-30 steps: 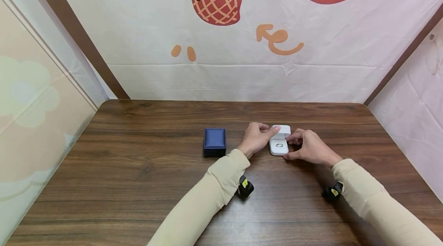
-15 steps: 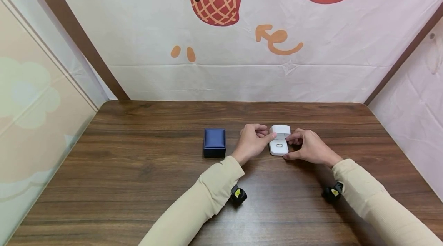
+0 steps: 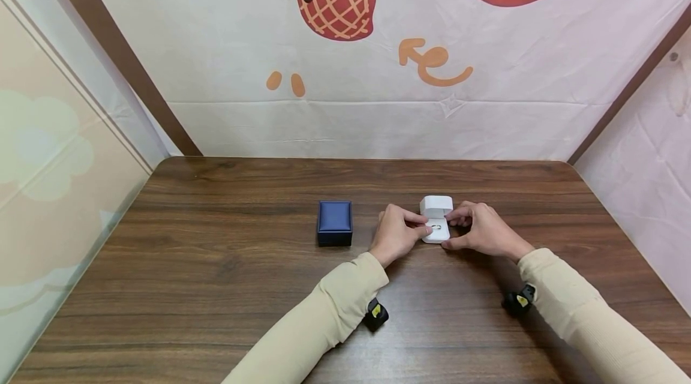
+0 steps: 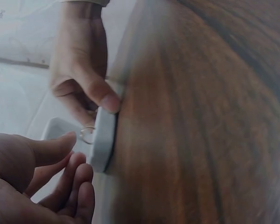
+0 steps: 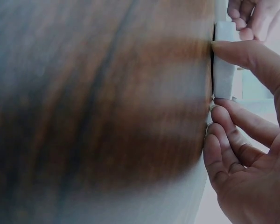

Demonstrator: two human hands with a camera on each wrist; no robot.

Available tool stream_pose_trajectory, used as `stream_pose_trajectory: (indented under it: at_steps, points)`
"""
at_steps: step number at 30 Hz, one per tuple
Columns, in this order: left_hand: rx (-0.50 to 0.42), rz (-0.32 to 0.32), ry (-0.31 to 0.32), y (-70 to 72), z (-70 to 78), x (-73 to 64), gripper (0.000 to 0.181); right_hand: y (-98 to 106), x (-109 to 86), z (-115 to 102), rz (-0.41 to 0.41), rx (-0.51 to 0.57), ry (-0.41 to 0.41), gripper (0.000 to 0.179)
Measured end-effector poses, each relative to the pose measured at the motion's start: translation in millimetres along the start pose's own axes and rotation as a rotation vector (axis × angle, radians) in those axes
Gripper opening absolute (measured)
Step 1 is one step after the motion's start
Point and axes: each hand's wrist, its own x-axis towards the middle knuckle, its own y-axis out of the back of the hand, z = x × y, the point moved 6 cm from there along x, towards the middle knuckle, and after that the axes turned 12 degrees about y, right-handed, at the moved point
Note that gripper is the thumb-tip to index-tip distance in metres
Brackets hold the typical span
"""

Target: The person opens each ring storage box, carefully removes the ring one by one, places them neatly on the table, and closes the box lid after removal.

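A small white ring box [image 3: 436, 237] sits on the table with its lid [image 3: 436, 203] raised. A ring [image 3: 436, 227] stands in its insert; the right wrist view mostly hides it behind the box. My right hand [image 3: 484, 231] holds the box from the right, thumb at the front corner and fingers along the side. At the box's left side is my left hand [image 3: 395, 232], thumb and index finger reaching over the base edge close to the ring. In the left wrist view, the left hand [image 4: 42, 177] has loosely bent fingers with a gap to the thumb.
A closed dark blue box [image 3: 335, 223] stands left of the left hand. The brown wooden table [image 3: 216, 288] ends at a white printed curtain [image 3: 345, 126] behind. Black wrist cameras hang below both sleeves, such as the left wrist camera [image 3: 376, 315].
My left hand let go of the raised lid, drew back left, then came down and forward to the box's base beside the ring. The right hand stayed in place.
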Motion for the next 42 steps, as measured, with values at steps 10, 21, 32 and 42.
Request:
stream_pose_trajectory:
  at_steps: [10, 21, 32, 42]
  points:
    - [0.073, 0.055, -0.024, -9.7, 1.3, 2.7, 0.007, 0.4, 0.0, -2.9, -0.011, 0.012, 0.000, 0.047]
    - [0.062, 0.086, -0.026, -14.9, 2.8, 3.7, 0.004, 0.6, 0.0, -1.8, 0.000, 0.011, 0.010, 0.047]
    - [0.046, 0.045, 0.018, -14.2, 0.0, 6.6, 0.004, 0.0, -0.3, -1.0, -0.010, 0.035, -0.011, 0.048]
    - [0.045, 0.047, 0.000, -12.6, -1.4, 7.3, 0.004, 0.1, 0.1, -1.0, -0.014, 0.037, -0.002, 0.047]
